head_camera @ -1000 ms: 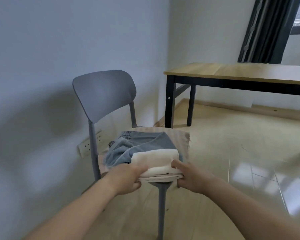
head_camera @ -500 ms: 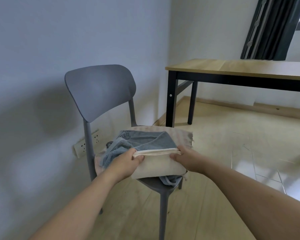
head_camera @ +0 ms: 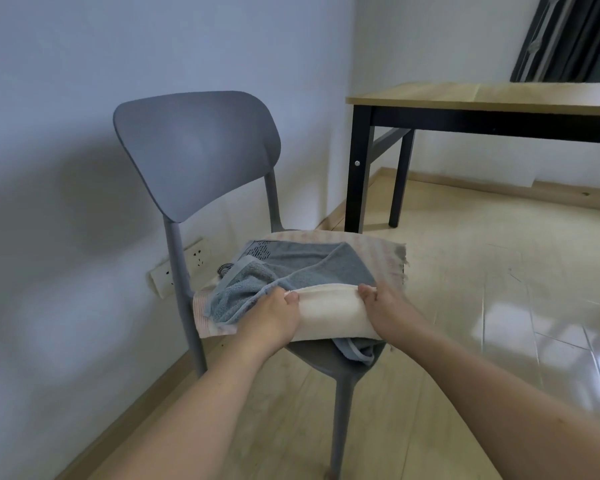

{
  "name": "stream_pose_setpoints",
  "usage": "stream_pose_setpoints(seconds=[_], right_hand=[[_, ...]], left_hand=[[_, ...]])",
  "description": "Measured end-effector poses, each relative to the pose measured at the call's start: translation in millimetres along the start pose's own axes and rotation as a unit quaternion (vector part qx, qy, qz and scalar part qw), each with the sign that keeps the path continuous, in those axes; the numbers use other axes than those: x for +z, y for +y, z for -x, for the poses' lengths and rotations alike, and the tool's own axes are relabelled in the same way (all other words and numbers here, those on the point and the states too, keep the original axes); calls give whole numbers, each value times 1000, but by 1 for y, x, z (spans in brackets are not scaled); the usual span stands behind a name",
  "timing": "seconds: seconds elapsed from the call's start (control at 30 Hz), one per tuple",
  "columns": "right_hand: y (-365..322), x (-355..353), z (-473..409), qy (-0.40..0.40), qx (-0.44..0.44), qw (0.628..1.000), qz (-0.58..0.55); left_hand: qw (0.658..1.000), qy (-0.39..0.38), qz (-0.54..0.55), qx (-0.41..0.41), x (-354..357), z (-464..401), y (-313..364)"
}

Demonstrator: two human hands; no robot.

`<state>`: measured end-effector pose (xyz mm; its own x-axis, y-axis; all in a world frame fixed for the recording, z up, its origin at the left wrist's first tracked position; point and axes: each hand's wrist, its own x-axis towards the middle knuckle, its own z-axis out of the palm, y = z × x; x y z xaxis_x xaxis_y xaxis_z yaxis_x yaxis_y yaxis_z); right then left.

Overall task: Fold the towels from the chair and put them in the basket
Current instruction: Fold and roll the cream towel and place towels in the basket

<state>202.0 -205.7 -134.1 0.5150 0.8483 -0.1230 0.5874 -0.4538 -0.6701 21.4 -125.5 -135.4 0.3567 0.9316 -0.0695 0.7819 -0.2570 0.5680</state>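
- The cream-coloured folded cotton towel (head_camera: pixel 329 315) lies at the front edge of the seat of the grey moulded plastic chair (head_camera: pixel 196 147), on top of the other cloth there.
- The left hand (head_camera: pixel 272 317) pinches the towel's far folded edge at its left end, thumb and fingertips closed on the hem; the right hand (head_camera: pixel 383 308) pinches the same edge at its right end. Both hands are grasping cloth, neither is released.
- By its look the towel is light, soft and limp, with a nappy, non-slippery pile; it should sag between the hands unless held at both ends of an edge, so the corners or the stitched hem look like the best places to grip. Nothing about it is fragile.
- Just behind and partly under it sits a crumpled grey-blue terry towel (head_camera: pixel 291 271), thick and looped in texture, with one corner hanging off the seat front below the cream one.
- Beneath both spreads a thin pale pink striped cloth (head_camera: pixel 381 251) with a frayed, fringed far corner, flatter and finer in weave.
- Near the chair's back leg a white plastic wall socket strip (head_camera: pixel 177 268) is fixed low on the smooth pale wall.
- Well apart, farther right, stands a light wood-topped table with black metal legs (head_camera: pixel 482 95) on glossy floor.
- No basket shows.
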Motion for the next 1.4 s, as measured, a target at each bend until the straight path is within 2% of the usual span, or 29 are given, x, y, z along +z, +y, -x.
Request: stream_pose_setpoints(seconds=[0.23,0.33,0.4,0.5,0.63,0.73,0.83,1.07,1.4], right_hand=[[4,3,-7,13,9,999,31],[-2,-1,2,56,-2,992,111],[-11,-7,12,97,-33,986,128],[-28,-17,30,125,-81,986,82],[-56,-42,61,81,-89,983,-138],[-68,-66,79,73,-52,971,-224],[-73,-88,94,82,-13,966,-247],[-70,-118,83,97,51,965,-238],[-2,-98,-75,76,170,947,-262]], left_hand=[[998,46,-34,-8,12,3,1],[999,38,-24,-2,6,6,3],[997,61,-21,30,-2,14,3],[991,121,-32,55,-20,31,4],[988,138,-47,50,-56,52,21],[988,119,78,53,-83,70,50],[983,96,148,41,-97,82,75],[981,93,159,59,-95,69,105],[989,36,138,31,-12,-80,131]])
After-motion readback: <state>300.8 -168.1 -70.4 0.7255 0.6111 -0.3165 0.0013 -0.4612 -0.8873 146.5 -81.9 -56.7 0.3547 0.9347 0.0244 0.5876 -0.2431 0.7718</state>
